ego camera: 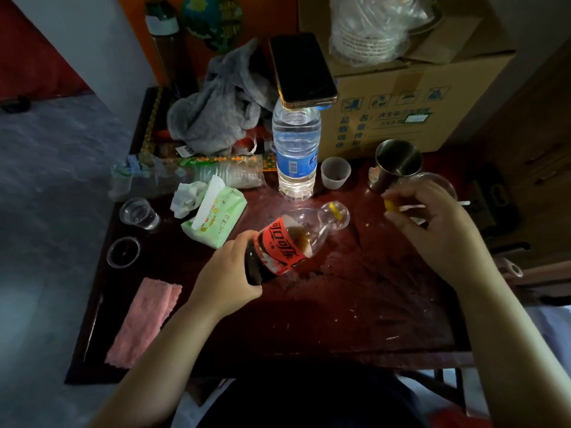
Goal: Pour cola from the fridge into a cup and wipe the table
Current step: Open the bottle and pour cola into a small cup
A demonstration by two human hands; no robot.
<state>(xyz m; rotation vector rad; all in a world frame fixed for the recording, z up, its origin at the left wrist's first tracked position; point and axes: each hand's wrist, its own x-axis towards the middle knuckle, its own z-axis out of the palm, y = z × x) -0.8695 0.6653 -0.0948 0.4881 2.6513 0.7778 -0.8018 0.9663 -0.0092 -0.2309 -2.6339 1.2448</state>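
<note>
My left hand (225, 273) grips the lower body of a cola bottle (287, 242) with a red label, tilted with its neck pointing up and right over the dark red table (370, 304). A yellow ring sits on the bottle's open neck. My right hand (432, 223) pinches the yellow cap (390, 204) to the right of the neck. A clear plastic cup (438, 180) stands just behind that hand, partly hidden by it. A steel cup (397, 163) is beside it. A pink cloth (145, 322) lies at the table's left front.
A water bottle (296, 149) with a phone (301, 69) on top stands at the middle back, a small white cup (335, 173) to its right. A tissue pack (213, 214), two small clear cups (139, 213), a grey cloth (216, 109) and a cardboard box (417, 97) crowd the back.
</note>
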